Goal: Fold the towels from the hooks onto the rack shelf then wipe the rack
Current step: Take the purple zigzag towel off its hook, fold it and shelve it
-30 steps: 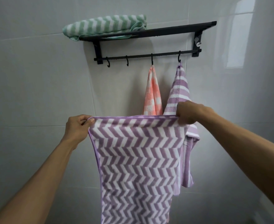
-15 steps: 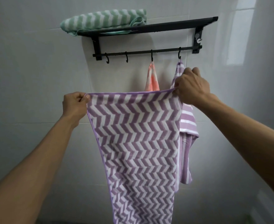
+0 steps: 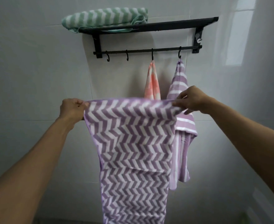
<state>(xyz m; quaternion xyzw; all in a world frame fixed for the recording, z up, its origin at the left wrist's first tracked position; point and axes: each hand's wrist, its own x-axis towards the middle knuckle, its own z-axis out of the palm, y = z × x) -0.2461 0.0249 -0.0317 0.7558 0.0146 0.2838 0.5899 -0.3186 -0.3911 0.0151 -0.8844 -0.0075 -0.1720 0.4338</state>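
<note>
Head view shows the purple chevron towel (image 3: pixel 129 143) stretched out in front of the wall, its top edge level and taut between two corners. The left hand (image 3: pixel 72 108) pinches the left corner with fingers curled on it; the right hand (image 3: pixel 192 101) pinches the right corner between thumb and fingertips. To fold it well, the person should probably keep the top edge tight, bring the two corners together so the long sides meet, and let the hanging length settle before halving it again. A crease already crosses the lower part, which suggests the cloth is soft and will sag if the grip slackens.

Above, the black rack shelf (image 3: pixel 173 25) carries a folded green chevron towel (image 3: pixel 103 16) at its left end. On the hooks below hang a peach towel (image 3: pixel 152 84) and a purple striped towel (image 3: pixel 180 88), both partly hidden behind the held one.
</note>
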